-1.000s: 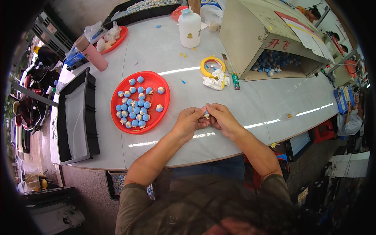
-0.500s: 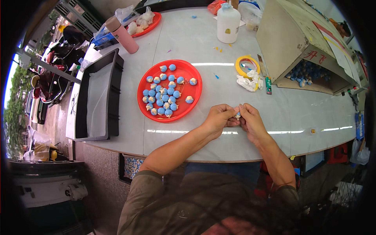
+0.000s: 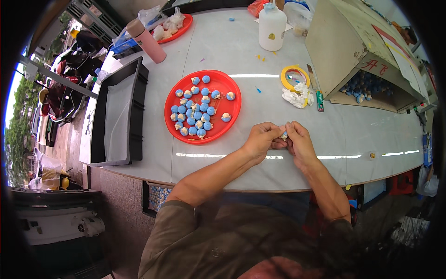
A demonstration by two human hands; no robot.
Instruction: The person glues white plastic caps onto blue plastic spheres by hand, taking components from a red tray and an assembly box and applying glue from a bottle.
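Note:
Both my hands meet over the near part of the grey table. Between their fingertips is a small blue and cream figurine piece (image 3: 284, 136), mostly covered by the fingers. My left hand (image 3: 263, 142) pinches it from the left, with the fingers curled. My right hand (image 3: 300, 143) pinches it from the other side, thumb and fingers pressed together. Left of my hands lies a round red plate (image 3: 236, 109) bearing many blue and cream ball-shaped pieces (image 3: 197, 115) of a similar look.
A black tray (image 3: 138, 111) stands at the left, near a pink bottle (image 3: 149, 44). Farther back is a white bottle (image 3: 272, 30). Yellow tape (image 3: 284, 79) and crumpled tissue (image 3: 296, 97) lie beyond my right hand. A box (image 3: 341, 51) at the right holds more blue pieces.
My hands stay together on the small piece, with only slight finger movement. The whole view has shifted a little.

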